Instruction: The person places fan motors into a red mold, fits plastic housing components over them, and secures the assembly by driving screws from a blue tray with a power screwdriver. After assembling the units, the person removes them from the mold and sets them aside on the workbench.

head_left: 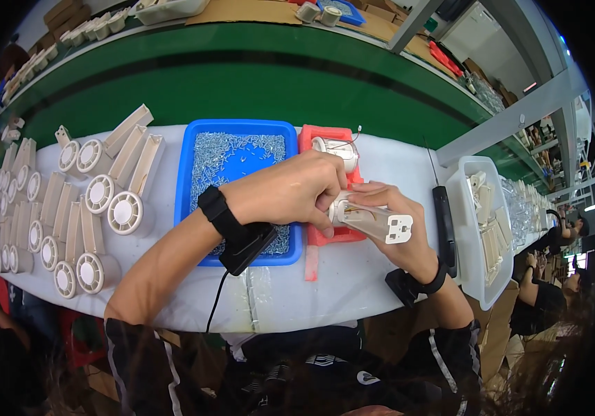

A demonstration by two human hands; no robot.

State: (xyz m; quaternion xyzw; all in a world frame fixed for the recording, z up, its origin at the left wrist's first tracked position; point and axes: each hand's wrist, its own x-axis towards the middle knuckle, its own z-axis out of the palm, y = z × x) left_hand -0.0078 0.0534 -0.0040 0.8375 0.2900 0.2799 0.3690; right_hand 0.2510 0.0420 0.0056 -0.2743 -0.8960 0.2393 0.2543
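A white plastic housing (370, 222) with a long tapered arm and a flat end plate is held over the red fixture (315, 133). My right hand (403, 211) wraps round its arm from the right. My left hand (309, 186) reaches across from the left, thumb and fingers closed at the housing's other end; whether they also pinch a small part is hidden. Thin wires show inside the housing. Behind my hands, a second white rounded part (339, 151) with loose wires sits in the fixture. To the left lies a blue tray (242, 125) of small screws (208, 152).
Rows of white housings with round slotted ends (125, 213) fill the table's left side. On the right lie a black electric screwdriver (443, 222) and a white bin (468, 256) of plastic parts. A green panel (242, 76) rises behind; other people are at both sides.
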